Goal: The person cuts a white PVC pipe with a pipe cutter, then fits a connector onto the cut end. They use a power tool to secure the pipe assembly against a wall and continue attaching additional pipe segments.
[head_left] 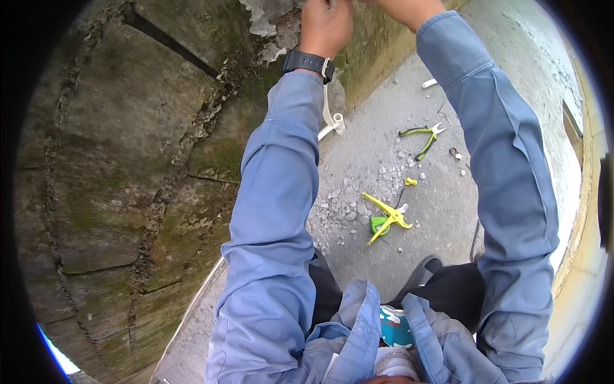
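Both hands are up at the top of the view, the left hand (325, 29) at twelve o'clock and the right hand (409, 8) at one o'clock; the frame's edge cuts off their fingers, so whether they are spread, pinched or wrapped round something I cannot tell; the nearest loose-looking thing is the white pipe (334, 121), and here is the relation that counts: it lies at six o'clock from the left hand and seven o'clock from the right, with the left clearly the nearer; its upper stretch runs nearly twelve to six below the black watch (307, 62), then a short arm heads off toward eight o'clock and slips behind the left sleeve (281, 173) (how far it goes back there, no telling); it looks slim, pale and smooth, with a round, open-ended fitting at the bend, close by the foot of the mossy wall (128, 128); flaking grey plaster (262, 16) sits at nine o'clock from the left hand; out on the concrete ground (441, 211), green-and-black pliers (434, 131) lie open at two o'clock from the centre; a yellow cutter (389, 210) rests across a green tape measure (378, 225) at about three, beside scattered rubble (348, 211).
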Tool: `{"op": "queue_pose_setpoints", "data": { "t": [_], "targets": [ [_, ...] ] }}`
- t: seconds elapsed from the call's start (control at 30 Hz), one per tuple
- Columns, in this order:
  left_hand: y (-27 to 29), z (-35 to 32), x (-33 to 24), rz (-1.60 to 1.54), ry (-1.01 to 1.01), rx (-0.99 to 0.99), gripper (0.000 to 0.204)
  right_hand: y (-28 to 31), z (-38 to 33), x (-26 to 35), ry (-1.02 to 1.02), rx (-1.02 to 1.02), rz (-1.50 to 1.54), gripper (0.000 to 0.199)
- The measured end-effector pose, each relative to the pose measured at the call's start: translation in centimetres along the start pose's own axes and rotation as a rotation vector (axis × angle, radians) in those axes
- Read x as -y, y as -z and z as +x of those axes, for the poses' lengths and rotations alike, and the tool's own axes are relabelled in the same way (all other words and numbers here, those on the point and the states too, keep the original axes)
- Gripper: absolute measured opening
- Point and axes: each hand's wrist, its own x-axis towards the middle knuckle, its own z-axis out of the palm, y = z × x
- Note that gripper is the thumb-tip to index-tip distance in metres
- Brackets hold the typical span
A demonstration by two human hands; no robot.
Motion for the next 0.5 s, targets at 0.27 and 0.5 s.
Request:
{"op": "queue_pose_setpoints", "data": {
  "t": [0.27, 0.5],
  "targets": [
    [1.1, -0.2, 0.5, 0.040, 0.056, 0.052, 0.037, -1.3, 0.5, -1.0, 0.103, -0.052, 0.017, 0.033],
    [0.2, -0.3, -0.6, -0.079, -0.100, 0.012, 0.036, -0.7, 0.6, -0.8, 0.087, -0.067, 0.035, 0.032]
  ]
}}
